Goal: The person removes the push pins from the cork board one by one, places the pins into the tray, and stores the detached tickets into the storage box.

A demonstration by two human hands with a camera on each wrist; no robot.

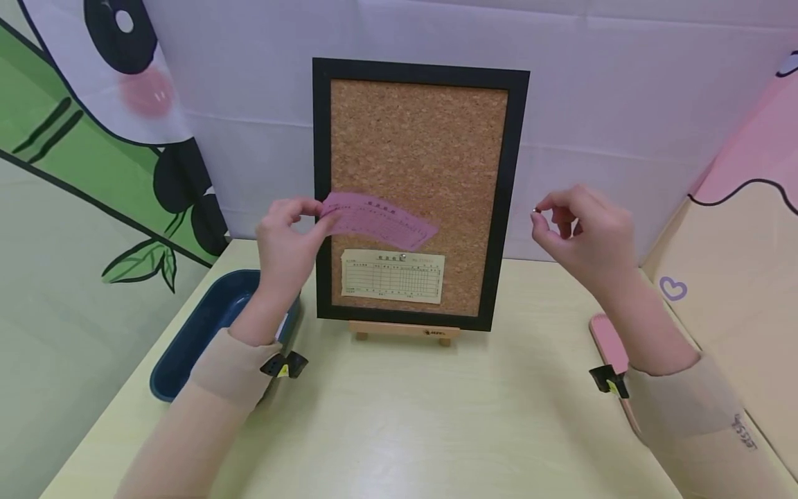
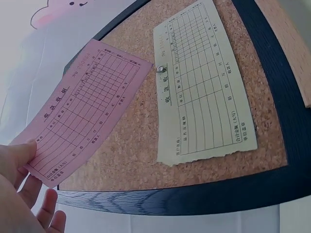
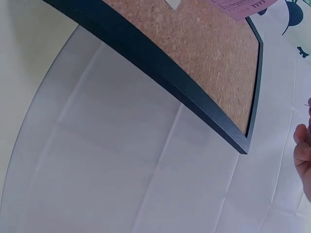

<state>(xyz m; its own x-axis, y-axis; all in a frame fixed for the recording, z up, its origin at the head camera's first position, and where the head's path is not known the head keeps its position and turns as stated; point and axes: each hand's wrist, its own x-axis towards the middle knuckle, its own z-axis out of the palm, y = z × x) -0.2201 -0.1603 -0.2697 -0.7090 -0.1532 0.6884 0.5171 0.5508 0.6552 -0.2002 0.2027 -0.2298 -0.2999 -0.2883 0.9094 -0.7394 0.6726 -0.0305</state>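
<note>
My left hand (image 1: 288, 239) pinches the left end of a pink receipt slip (image 1: 380, 220) between thumb and fingers, in front of the cork board (image 1: 418, 138). The slip bows, its right end drooping. Below it, a pale yellow receipt (image 1: 393, 281) is fixed to the cork by a shiny pushpin (image 2: 161, 69) near its top edge. To the right of the board, apart from it, my right hand (image 1: 586, 232) holds a tiny shiny pushpin (image 1: 536, 210) between thumb and forefinger. In the right wrist view only part of that hand (image 3: 303, 153) shows, at the edge.
The black-framed board leans on a small wooden easel (image 1: 404, 330). A dark blue tray (image 1: 163, 378) lies at the left, partly behind my left forearm. A pink flat object (image 1: 607, 339) is partly hidden by my right forearm. A pale cloth (image 1: 249, 83) hangs behind.
</note>
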